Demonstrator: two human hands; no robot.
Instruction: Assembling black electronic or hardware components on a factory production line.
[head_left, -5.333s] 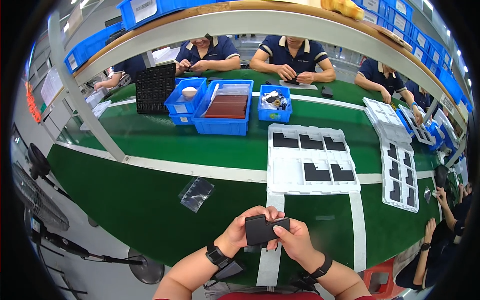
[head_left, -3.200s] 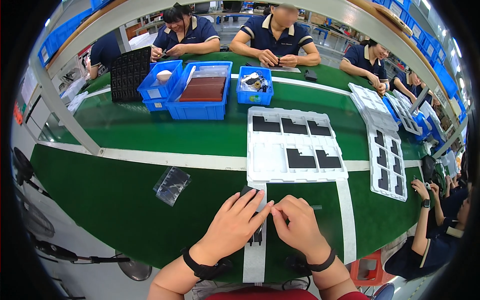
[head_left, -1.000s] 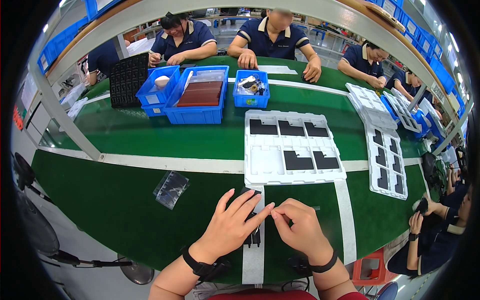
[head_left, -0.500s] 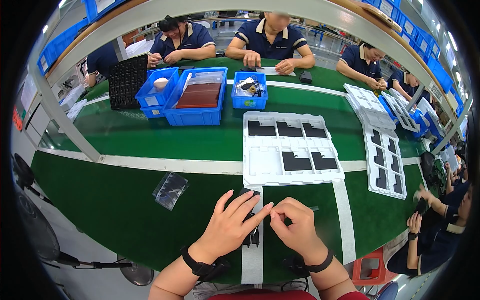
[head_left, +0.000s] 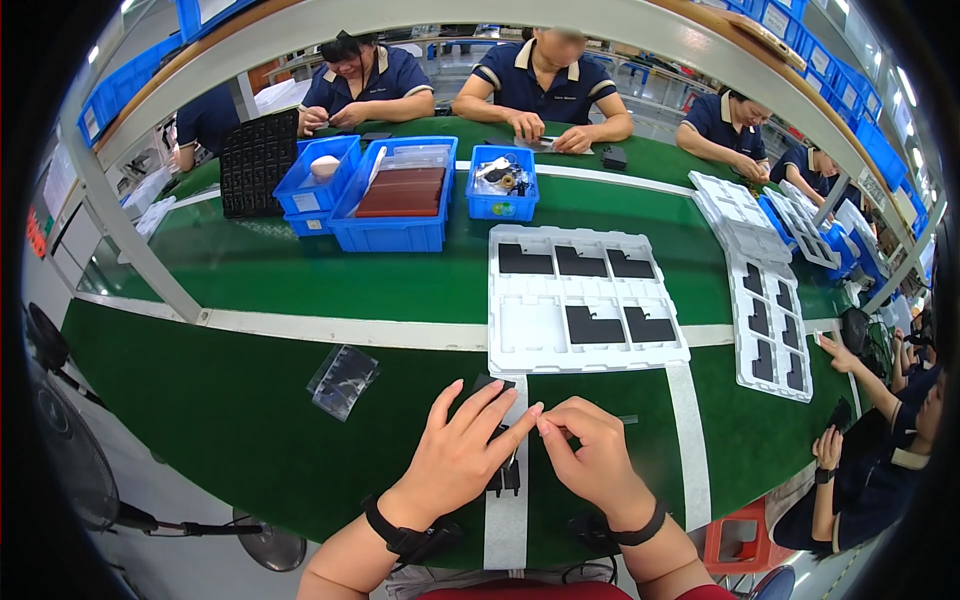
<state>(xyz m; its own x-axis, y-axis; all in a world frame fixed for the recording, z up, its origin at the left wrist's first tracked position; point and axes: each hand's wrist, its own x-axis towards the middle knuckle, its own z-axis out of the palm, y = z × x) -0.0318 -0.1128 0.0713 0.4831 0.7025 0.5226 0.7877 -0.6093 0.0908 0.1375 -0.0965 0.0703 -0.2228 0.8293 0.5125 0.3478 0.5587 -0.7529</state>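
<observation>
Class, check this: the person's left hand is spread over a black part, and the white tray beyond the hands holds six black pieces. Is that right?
Not quite: the head view shows five black pieces in the white tray, not six. The left hand is spread over a black part.

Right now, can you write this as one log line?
left hand: spread over black part | right hand: pinched beside left hand, holding unclear | white tray: five black pieces
</observation>
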